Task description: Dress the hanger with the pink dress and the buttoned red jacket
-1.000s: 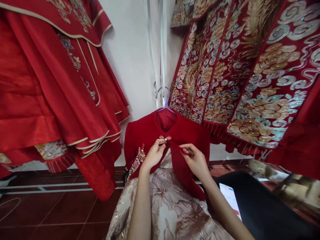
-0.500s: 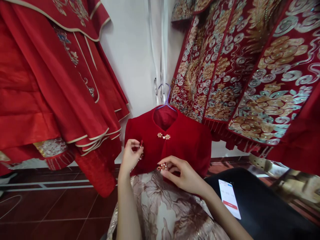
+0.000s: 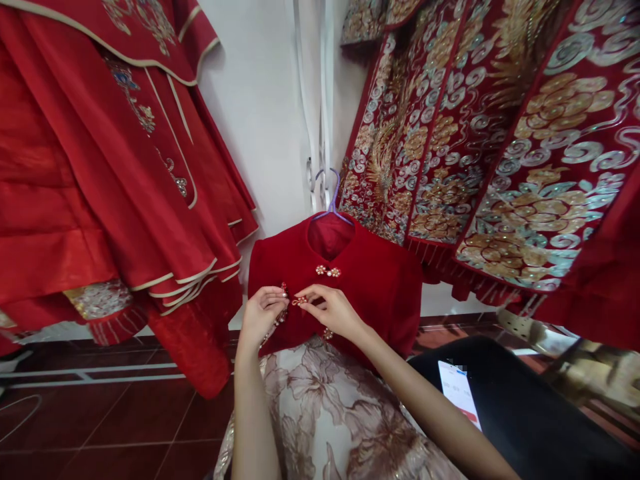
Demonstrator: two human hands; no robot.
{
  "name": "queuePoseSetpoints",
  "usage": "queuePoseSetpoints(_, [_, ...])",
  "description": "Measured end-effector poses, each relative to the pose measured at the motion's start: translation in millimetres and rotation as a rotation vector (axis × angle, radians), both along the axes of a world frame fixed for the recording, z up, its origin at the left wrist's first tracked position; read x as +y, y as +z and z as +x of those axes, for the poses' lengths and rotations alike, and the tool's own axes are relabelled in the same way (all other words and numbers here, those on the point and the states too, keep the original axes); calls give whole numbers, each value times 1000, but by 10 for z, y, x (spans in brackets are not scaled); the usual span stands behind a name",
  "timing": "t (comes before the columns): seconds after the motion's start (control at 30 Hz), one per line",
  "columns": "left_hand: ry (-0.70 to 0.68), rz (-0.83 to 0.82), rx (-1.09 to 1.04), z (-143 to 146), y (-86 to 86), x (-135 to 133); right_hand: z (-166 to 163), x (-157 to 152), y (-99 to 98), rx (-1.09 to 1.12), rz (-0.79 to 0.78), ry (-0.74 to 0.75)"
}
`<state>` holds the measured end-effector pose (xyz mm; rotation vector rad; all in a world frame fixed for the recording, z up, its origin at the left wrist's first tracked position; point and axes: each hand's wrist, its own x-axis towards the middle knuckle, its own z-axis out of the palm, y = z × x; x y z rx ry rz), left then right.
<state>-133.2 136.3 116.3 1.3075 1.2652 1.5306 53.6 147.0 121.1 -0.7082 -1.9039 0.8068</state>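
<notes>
A short red jacket (image 3: pixel 380 273) with a velvet-like surface hangs on a purple hanger (image 3: pixel 332 200). Below its neckline sits a pearl-and-gold frog button (image 3: pixel 329 271). In front of the jacket's left side, my left hand (image 3: pixel 261 317) is closed on a beaded string (image 3: pixel 277 321) with a red end (image 3: pixel 285 287) sticking up past the fingertips. My right hand (image 3: pixel 335 310) pinches a small beaded clasp (image 3: pixel 299 302) with a loop, just right of the left fingertips. Beneath my right hand a beaded ornament (image 3: pixel 328 334) shows; whether it joins the clasp I cannot tell.
Red garments (image 3: pixel 165 200) with pale piping hang at the left, and a heavily embroidered red garment (image 3: pixel 450 153) at the right. A patterned cloth (image 3: pixel 320 413) lies below my hands. On a black seat (image 3: pixel 530 400) at the right lies a lit phone (image 3: pixel 457 393).
My right hand has moved up and left with the beaded clasp, close to the left fingertips. My left hand has stayed nearly in place, holding the beaded string.
</notes>
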Motion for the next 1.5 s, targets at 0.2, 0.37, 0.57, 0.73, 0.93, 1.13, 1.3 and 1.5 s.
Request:
queuePoseSetpoints(0.2, [-24, -27, -44, 73, 55, -20, -90, 159, -74, 94, -18, -32])
queuePoseSetpoints(0.37, [-1, -27, -44, 118, 60, -15, -131, 170, -66, 72, 85, -77])
queuePoseSetpoints(0.57, [35, -23, -30, 124, 48, -7, -189, 192, -88, 72, 154, -124])
queuePoseSetpoints(0.73, [15, -51, -39, 112, 34, -6, -189, 173, -97, 27, 166, -152])
queuePoseSetpoints(0.93, [10, -10, 58, 101, 8, 6, -228, 159, -52, -14, 135, -191])
queuePoseSetpoints(1.13, [-104, -58, 28, 8, 59, -96, 40, -41, -85, 12, -47, -55])
queuePoseSetpoints(1.3, [-106, -200, 148, -135, -6, -156, 420, -344, -364, -82, -169, -127])
queuePoseSetpoints(1.5, [-110, -289, 274, -189, -179, -128, 404, -378, -577, -175, -233, -87])
